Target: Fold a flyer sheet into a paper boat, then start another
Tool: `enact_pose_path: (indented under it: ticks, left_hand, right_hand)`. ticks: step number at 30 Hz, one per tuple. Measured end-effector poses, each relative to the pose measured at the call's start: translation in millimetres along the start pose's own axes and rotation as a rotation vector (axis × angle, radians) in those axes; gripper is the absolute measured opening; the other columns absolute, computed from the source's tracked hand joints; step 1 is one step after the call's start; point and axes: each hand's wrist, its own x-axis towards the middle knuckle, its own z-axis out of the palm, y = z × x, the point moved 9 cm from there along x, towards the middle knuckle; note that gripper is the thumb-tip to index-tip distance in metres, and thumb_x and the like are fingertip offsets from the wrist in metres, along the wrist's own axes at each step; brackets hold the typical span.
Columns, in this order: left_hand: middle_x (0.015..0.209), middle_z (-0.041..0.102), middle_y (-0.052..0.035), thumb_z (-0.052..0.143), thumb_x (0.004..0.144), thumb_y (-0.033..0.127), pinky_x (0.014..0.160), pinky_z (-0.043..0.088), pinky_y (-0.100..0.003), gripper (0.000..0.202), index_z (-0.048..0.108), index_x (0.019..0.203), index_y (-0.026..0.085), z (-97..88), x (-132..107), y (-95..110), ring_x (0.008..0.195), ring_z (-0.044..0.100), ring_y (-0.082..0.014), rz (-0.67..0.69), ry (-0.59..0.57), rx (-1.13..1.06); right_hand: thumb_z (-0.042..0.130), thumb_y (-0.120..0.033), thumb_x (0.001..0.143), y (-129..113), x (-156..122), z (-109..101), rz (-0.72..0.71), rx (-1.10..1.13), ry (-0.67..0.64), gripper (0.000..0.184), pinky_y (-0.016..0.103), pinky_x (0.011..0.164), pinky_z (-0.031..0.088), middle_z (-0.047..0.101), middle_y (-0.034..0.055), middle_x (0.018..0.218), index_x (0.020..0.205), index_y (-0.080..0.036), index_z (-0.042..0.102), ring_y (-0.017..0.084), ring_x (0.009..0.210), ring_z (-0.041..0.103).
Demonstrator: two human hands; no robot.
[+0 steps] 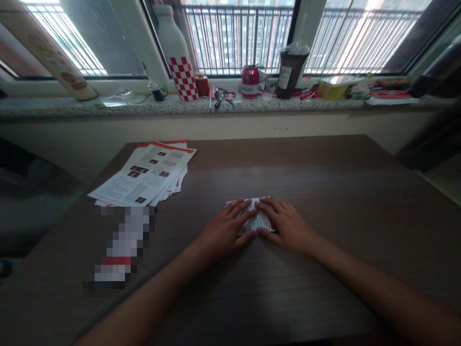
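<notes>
A small folded piece of printed paper (256, 218) lies on the dark wooden table (324, 192), near its middle. My left hand (225, 229) rests on the paper's left part with fingers stretched flat, pressing it down. My right hand (286, 225) lies on the paper's right part, fingers also flat and pointing toward the left hand. The fingertips of both hands nearly meet over the paper, and most of it is hidden under them.
A stack of printed leaflets (146, 174) lies at the table's left. A blurred-out object (120, 250) lies in front of it. On the stone windowsill (108, 106) stand a checkered bottle (178, 53), a red can (250, 81), a dark cup (290, 69) and small clutter.
</notes>
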Motion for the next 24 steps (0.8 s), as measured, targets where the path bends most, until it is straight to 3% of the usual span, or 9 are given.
enact_pose_path:
  ticks: [12, 19, 24]
  left_hand:
    - [0.166, 0.041, -0.0068, 0.055, 0.105, 0.048, 0.128, 0.030, -0.051, 0.052, 0.050, 0.153, 0.028, 0.9, 0, -1, 0.155, 0.034, -0.0294, -0.012, 0.029, -0.013]
    - [0.176, 0.021, -0.0030, 0.038, 0.113, 0.038, 0.131, 0.017, -0.050, 0.056, 0.026, 0.168, 0.032, 5.8, -8, -1, 0.162, 0.017, -0.0246, 0.045, -0.087, 0.075]
    - [0.176, 0.015, -0.0038, 0.038, 0.113, 0.039, 0.131, 0.012, -0.052, 0.059, 0.019, 0.169, 0.034, 2.7, -16, -5, 0.162, 0.014, -0.0265, 0.062, -0.085, 0.118]
  right_hand:
    - [0.064, -0.054, 0.097, 3, -1, 3, 0.011, 0.023, 0.008, 0.065, 0.058, 0.115, 0.044, 0.055, 0.0132, 0.154, 0.154, -0.029, 0.048, 0.035, 0.139, 0.052]
    - [0.063, -0.052, 0.098, 3, -2, 4, 0.021, -0.007, -0.009, 0.066, 0.057, 0.117, 0.043, 0.053, 0.0134, 0.157, 0.157, -0.027, 0.045, 0.035, 0.143, 0.050]
    - [0.066, -0.052, 0.096, 5, -2, 6, 0.021, 0.009, -0.002, 0.068, 0.057, 0.117, 0.043, 0.053, 0.0129, 0.157, 0.157, -0.029, 0.046, 0.034, 0.142, 0.051]
